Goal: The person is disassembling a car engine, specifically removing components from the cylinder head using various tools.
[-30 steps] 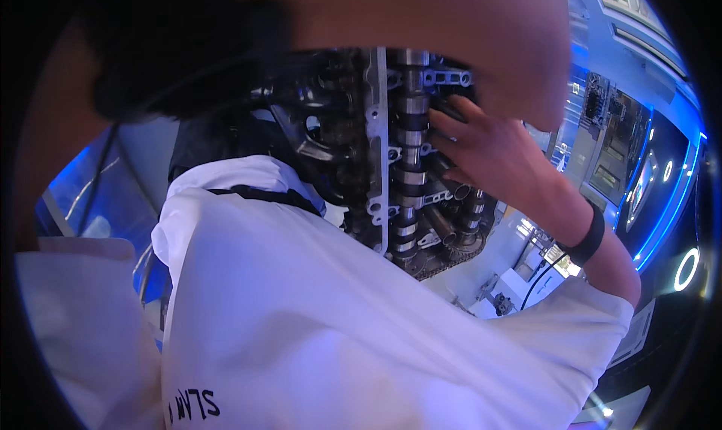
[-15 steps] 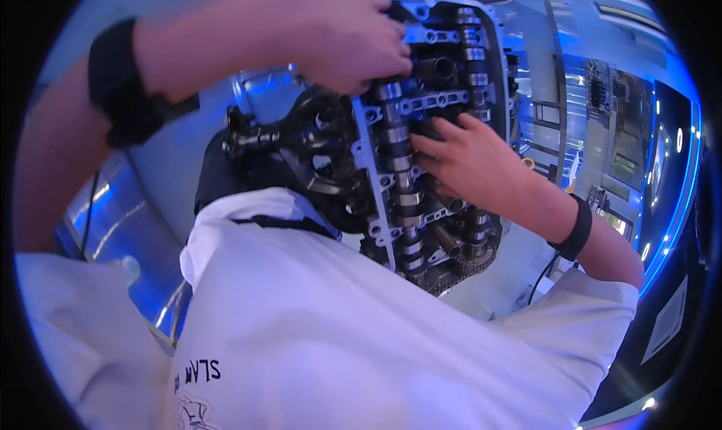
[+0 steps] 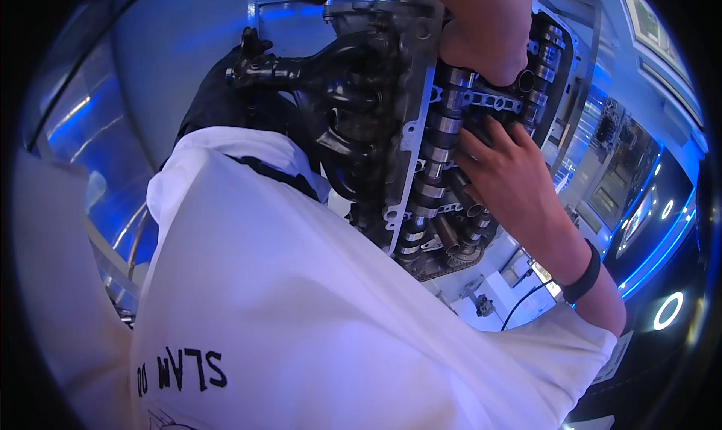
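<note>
An engine cylinder head (image 3: 410, 140) lies beneath both my hands, its top uncovered. Two camshafts run along it, a left camshaft (image 3: 445, 123) and a right camshaft (image 3: 543, 75). At the top, my left hand (image 3: 485, 50) is bent down over the far part of the head, with its fingers hidden. Closer in, my right hand (image 3: 513, 171) rests between the camshafts with its fingers apart, the tips in shadow near a metal bearing bridge (image 3: 492, 101). Nothing shows in its grasp. Below it are short round tubes (image 3: 446, 233).
A black exhaust manifold (image 3: 342, 84) sticks out from the engine's left side, close to my body. A timing chain (image 3: 451, 268) edges the near end. At right stand a display with machine parts (image 3: 608, 125) and a dark wall with lit rings (image 3: 668, 311).
The whole view has shifted, and the engine appears farther right. My left hand has moved over the camshafts, its forearm now entering from the top. My right hand stays between the camshafts.
</note>
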Demonstrator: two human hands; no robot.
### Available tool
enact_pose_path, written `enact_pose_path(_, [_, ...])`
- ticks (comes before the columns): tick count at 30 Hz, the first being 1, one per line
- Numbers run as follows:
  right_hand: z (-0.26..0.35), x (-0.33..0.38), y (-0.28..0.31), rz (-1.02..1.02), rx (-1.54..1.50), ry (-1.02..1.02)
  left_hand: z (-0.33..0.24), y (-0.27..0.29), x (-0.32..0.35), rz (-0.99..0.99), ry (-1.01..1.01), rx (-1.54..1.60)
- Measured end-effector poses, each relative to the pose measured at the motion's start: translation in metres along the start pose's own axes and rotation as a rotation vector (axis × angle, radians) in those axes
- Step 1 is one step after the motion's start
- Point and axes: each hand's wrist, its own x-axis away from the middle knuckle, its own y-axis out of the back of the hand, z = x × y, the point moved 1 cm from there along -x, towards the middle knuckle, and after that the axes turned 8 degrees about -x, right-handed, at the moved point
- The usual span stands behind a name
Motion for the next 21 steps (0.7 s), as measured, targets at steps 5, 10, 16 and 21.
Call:
enact_pose_path(5, [-0.004,-0.003,0.0,0.03,-0.061,0.026,0.01,-0.008,-0.011,-0.032,-0.005,0.009])
enact_pose_path(10, [-0.012,-0.004,0.002,-0.024,-0.059,0.104,0.015,-0.012,-0.021,-0.068,-0.006,0.023])
enact_pose_path(16, [-0.013,-0.004,0.0,-0.046,0.011,0.146,0.015,-0.014,-0.025,-0.084,0.028,0.05])
enact_pose_path(21, [-0.012,-0.003,0.001,-0.052,0.035,0.147,0.013,-0.015,-0.029,-0.102,0.018,0.054])
